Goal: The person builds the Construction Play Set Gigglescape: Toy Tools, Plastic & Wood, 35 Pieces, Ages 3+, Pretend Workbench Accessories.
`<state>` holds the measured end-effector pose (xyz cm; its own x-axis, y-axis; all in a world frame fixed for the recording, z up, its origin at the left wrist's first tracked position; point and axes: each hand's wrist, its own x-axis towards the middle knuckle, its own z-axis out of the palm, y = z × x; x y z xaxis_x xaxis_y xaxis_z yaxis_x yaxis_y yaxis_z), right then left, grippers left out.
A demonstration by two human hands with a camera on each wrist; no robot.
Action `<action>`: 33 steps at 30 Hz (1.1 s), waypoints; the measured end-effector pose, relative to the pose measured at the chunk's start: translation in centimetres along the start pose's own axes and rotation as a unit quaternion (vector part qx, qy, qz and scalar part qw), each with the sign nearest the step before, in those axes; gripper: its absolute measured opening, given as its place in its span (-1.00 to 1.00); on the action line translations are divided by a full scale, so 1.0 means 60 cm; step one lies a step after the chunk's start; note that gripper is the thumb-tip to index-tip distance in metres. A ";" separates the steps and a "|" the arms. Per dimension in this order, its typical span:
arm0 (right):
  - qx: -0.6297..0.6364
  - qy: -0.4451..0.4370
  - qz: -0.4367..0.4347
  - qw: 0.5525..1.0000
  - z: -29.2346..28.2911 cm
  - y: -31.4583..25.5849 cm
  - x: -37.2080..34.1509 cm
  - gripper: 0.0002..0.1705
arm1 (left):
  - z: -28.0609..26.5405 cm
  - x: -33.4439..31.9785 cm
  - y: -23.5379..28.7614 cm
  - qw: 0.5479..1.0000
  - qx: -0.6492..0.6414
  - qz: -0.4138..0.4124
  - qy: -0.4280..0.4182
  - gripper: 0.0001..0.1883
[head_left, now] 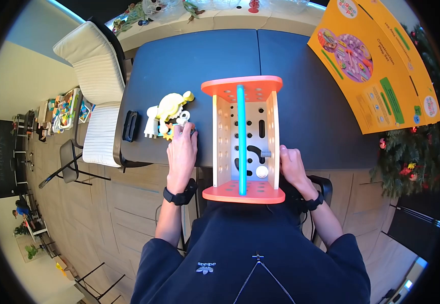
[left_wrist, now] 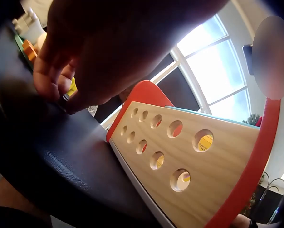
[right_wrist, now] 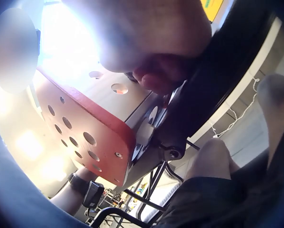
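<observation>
An open wooden toy box frame (head_left: 221, 142) with orange end panels (head_left: 243, 195) and a turquoise rod (head_left: 241, 126) stands at the table's near edge. A grey toy screw (head_left: 265, 154) juts inward through its right wall. Outside that wall, opposite the screw, my right hand (head_left: 292, 164) has its fingers curled against the wood; the screw's outer end is hidden. My left hand (head_left: 182, 149) reaches to small toy parts left of the frame, fingers bent down near the tabletop. I cannot tell whether it pinches a piece. Yellow and white parts (head_left: 172, 107) and an orange gear (head_left: 168, 133) lie beside its fingertips.
A white round piece (head_left: 262, 172) is inside the frame. A black holder (head_left: 131, 126) lies on the dark table (head_left: 189, 55) at left. A large yellow box (head_left: 377, 66) stands at right, near a decorated tree (head_left: 407, 167). A cushioned chair (head_left: 96, 76) stands left of the table.
</observation>
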<state>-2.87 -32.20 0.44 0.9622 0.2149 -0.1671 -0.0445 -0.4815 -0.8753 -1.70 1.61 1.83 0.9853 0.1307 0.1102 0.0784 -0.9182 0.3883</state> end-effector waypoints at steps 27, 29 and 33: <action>-0.248 0.001 -0.191 0.950 0.024 0.036 -0.008 -0.86 | -0.099 -0.032 0.084 0.975 -0.192 0.103 -0.031 -0.74; -0.250 0.005 -0.189 0.950 0.024 0.035 -0.007 -0.86 | -0.090 -0.042 0.098 0.970 -0.179 0.160 -0.035 -0.71; -0.271 0.019 -0.199 0.942 0.026 0.029 -0.004 -0.84 | -0.078 -0.053 0.113 0.966 -0.141 0.210 -0.046 -0.66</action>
<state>-3.60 -31.78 -1.75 0.8828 0.4450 0.1506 0.4558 -0.7335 -0.5042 -5.00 -3.30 8.39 0.9316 -0.2766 0.2358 -0.3630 -0.7425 0.5630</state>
